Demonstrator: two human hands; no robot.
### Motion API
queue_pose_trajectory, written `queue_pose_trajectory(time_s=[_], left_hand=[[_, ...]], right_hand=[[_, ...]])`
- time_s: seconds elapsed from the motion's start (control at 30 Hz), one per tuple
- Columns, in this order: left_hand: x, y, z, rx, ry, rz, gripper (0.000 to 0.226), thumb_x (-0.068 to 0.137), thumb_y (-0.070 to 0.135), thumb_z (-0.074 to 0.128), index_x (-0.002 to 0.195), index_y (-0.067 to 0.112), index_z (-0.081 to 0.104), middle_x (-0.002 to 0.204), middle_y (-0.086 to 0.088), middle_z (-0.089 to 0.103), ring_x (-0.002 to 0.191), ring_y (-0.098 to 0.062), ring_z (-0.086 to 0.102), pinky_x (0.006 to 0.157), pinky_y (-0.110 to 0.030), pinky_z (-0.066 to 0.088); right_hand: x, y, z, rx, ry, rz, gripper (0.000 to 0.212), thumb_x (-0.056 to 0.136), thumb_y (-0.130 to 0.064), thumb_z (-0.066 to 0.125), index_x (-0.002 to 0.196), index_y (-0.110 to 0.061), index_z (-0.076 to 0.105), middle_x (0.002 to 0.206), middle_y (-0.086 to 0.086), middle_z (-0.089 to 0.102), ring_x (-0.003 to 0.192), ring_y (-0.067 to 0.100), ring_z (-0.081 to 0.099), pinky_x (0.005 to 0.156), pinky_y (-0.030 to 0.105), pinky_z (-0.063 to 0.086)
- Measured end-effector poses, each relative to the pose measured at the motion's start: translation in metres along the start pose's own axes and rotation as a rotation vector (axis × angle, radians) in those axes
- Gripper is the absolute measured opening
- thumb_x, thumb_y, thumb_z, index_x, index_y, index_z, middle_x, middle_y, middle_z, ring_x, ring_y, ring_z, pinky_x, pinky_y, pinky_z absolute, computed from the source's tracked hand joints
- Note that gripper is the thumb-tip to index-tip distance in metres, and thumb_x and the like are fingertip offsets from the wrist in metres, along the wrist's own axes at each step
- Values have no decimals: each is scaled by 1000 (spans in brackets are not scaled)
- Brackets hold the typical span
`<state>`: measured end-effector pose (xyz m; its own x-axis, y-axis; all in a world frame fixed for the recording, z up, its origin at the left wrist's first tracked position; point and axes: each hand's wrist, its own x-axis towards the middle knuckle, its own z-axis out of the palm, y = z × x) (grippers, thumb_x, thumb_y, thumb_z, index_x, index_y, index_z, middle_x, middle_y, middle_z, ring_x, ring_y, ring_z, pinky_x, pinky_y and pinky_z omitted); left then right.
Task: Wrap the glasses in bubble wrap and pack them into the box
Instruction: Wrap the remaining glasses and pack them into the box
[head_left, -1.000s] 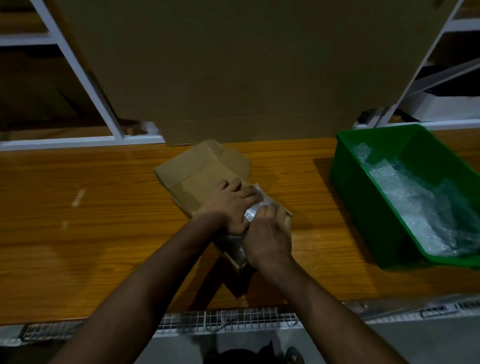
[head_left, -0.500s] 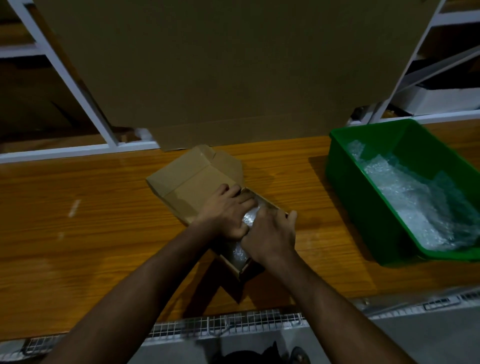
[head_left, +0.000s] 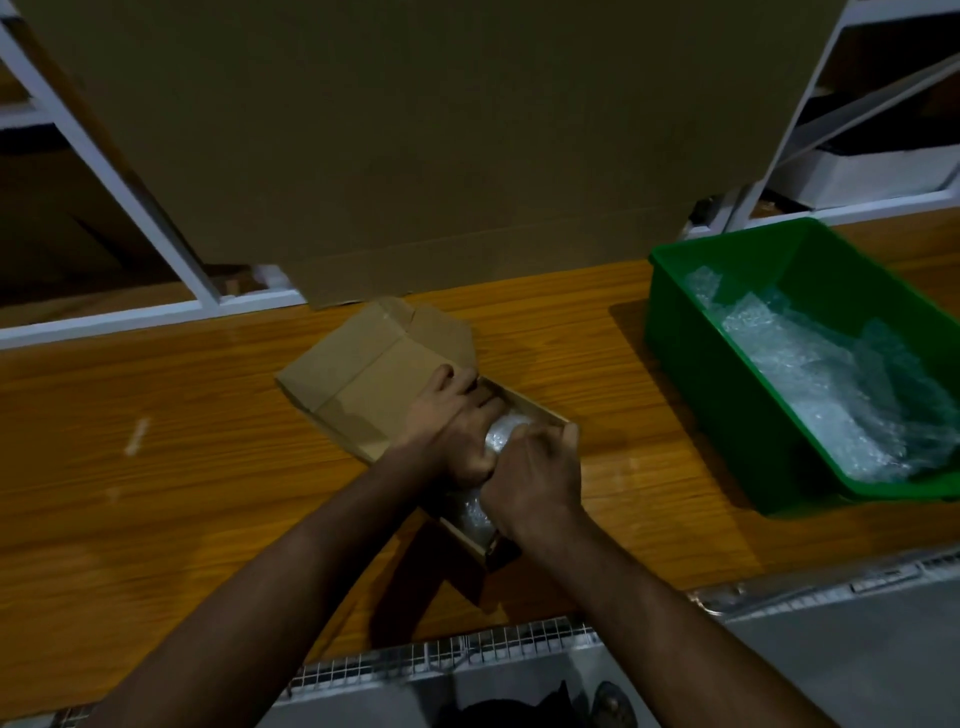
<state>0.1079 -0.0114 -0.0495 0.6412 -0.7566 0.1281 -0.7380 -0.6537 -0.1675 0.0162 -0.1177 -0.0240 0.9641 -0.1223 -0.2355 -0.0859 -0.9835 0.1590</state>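
Note:
A small brown cardboard box (head_left: 540, 413) lies open on the wooden table, its lid flap (head_left: 363, 374) folded back to the far left. A bubble-wrapped bundle (head_left: 501, 434) sits inside the box; the glass itself is hidden by the wrap. My left hand (head_left: 452, 421) presses on the bundle from the left with curled fingers. My right hand (head_left: 535, 475) grips it from the right, thumb up near the box's right wall. More wrap (head_left: 470, 514) shows in the box's near end.
A green plastic bin (head_left: 691, 317) holding loose bubble wrap (head_left: 831, 384) stands at the right. A large cardboard sheet (head_left: 415, 145) leans upright behind the box against white shelving (head_left: 156, 244). A wire mesh strip (head_left: 467, 660) runs along the table's near edge.
Both hands stay on the wrapped bundle in the box; my right thumb has lifted toward the box's right wall. The camera has shifted slightly.

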Motion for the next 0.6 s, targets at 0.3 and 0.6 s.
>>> queue_pose_trajectory(time_s=[0.3, 0.6], left_hand=[[6, -2, -10, -30, -169, -76, 61, 72, 61, 42, 118, 25, 60, 112, 1, 63, 111, -20, 33, 94, -39, 22], [5, -3, -15, 43, -86, -25, 61, 73, 64, 46, 110, 20, 67, 129, -4, 38, 118, -23, 31, 101, -44, 26]], right_hand=[[1, 2, 0, 91, -8, 114, 56, 92, -47, 39, 127, -6, 56, 131, 14, 55, 125, 31, 42, 112, 53, 15], [1, 0, -2, 229, 20, 120, 48, 84, -44, 48, 117, -10, 56, 119, 9, 63, 113, 29, 52, 106, 54, 18]])
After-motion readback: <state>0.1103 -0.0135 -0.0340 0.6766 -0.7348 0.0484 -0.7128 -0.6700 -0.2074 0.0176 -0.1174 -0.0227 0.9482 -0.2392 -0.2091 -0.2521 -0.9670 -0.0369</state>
